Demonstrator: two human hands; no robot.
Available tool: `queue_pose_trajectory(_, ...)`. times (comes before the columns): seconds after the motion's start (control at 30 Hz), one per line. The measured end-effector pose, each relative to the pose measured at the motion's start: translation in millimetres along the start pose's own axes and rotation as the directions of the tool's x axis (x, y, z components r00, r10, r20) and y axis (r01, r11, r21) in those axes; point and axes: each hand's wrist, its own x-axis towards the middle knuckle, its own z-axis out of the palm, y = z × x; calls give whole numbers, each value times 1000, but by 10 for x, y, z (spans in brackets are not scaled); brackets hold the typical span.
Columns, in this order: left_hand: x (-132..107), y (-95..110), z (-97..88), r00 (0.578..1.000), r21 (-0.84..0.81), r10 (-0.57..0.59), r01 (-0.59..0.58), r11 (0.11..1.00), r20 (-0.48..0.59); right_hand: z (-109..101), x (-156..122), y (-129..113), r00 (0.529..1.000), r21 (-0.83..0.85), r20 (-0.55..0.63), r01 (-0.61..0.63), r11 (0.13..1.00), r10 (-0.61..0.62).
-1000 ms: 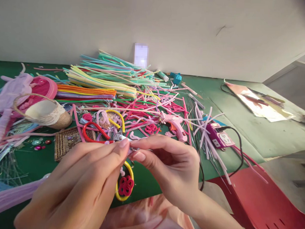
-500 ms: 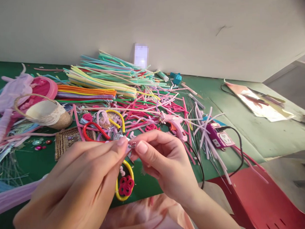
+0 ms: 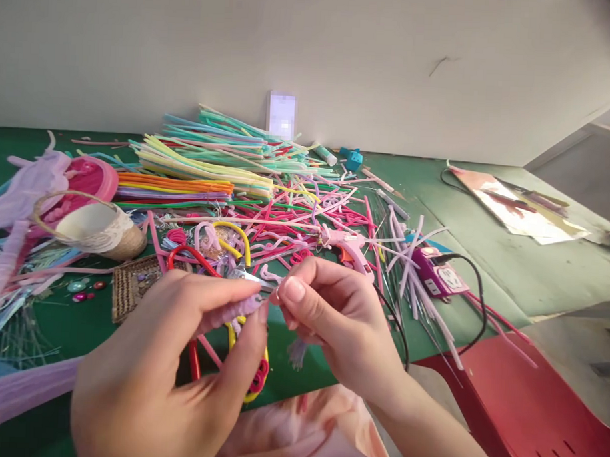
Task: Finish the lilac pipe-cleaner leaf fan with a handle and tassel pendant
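Observation:
My left hand (image 3: 180, 357) pinches a fuzzy lilac pipe-cleaner piece (image 3: 229, 312) between thumb and forefinger. My right hand (image 3: 326, 316) is closed, thumb against forefinger, on a small metal ring (image 3: 277, 293) close to the lilac piece's end. Whether the ring is linked to that piece I cannot tell. Below the right fingers hangs a pale tassel (image 3: 296, 353). Behind the hands lie scissors with a metal blade (image 3: 246, 274). Under my left hand, a yellow loop and a dark pink coiled piece (image 3: 260, 375) are partly hidden.
Bundled pipe cleaners (image 3: 202, 165) cover the table's back. A pink glue gun (image 3: 347, 246) and a purple power block (image 3: 441, 273) with a black cord are at right. A small basket (image 3: 119, 235), a woven tray (image 3: 133, 286) and beads lie left. A red chair (image 3: 534, 390) stands at right.
My left hand has turned and opened its grip outward, so the lilac piece now shows. The fingertips of both hands have moved slightly apart, and the pale tassel has come into view.

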Motion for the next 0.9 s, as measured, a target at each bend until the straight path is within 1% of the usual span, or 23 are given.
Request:
queue_pose_trajectory(0.07,30,52,-14,997,-6,-79,79,997,20,7,-14,-1,1000,-14,8,-8,1000,8)
queue_pose_trajectory(0.1,45,74,-24,996,-4,-81,81,997,31,10,-26,2,1000,-38,-1,4,999,-4)
queue_pose_trajectory(0.2,79,113,-50,999,29,-29,28,999,40,7,-71,19,999,-123,-12,34,992,-35)
queue_pose_trajectory(0.27,87,116,-57,999,47,-7,5,999,48,-5,-93,32,999,-160,8,46,986,-46)
queue_pose_trajectory(0.4,79,99,-61,997,34,14,-17,999,79,-31,-110,49,996,-192,49,80,978,-71)
queue_pose_trajectory(0.5,73,94,-69,995,20,26,-28,999,95,-37,-113,41,995,-242,48,94,966,-85)
queue_pose_trajectory(0.53,72,93,-73,995,17,20,-21,1000,93,-37,-112,33,993,-271,51,117,955,-107)
queue_pose_trajectory(0.57,72,91,-77,996,14,8,-10,1000,89,-38,-108,23,986,-305,62,165,938,-154)
queue_pose_trajectory(0.6,70,87,-82,997,10,-7,7,1000,82,-41,-102,11,970,-346,87,243,906,-226)
queue_pose_trajectory(0.63,69,79,-88,997,2,-24,24,1000,78,-47,-94,-1,938,-390,132,347,853,-322)
queue_pose_trajectory(0.67,68,67,-96,996,-9,-36,37,999,84,-56,-83,-12,885,-433,189,463,773,-425)
queue_pose_trajectory(0.73,68,36,-120,994,-35,-37,41,999,107,-82,-57,-28,741,-501,309,660,560,-596)
queue_pose_trajectory(0.77,72,20,-134,992,-43,-29,34,999,126,-96,-45,-32,671,-525,359,720,454,-649)
queue_pose_trajectory(0.8,78,6,-150,989,-45,-16,22,999,145,-110,-34,-33,614,-542,398,757,365,-681)
queue_pose_trajectory(0.83,89,-3,-165,987,-47,-4,12,999,160,-123,-26,-32,571,-554,425,778,296,-703)
queue_pose_trajectory(0.9,121,-6,-189,985,-50,5,3,999,174,-146,-15,-23,517,-581,457,789,197,-724)
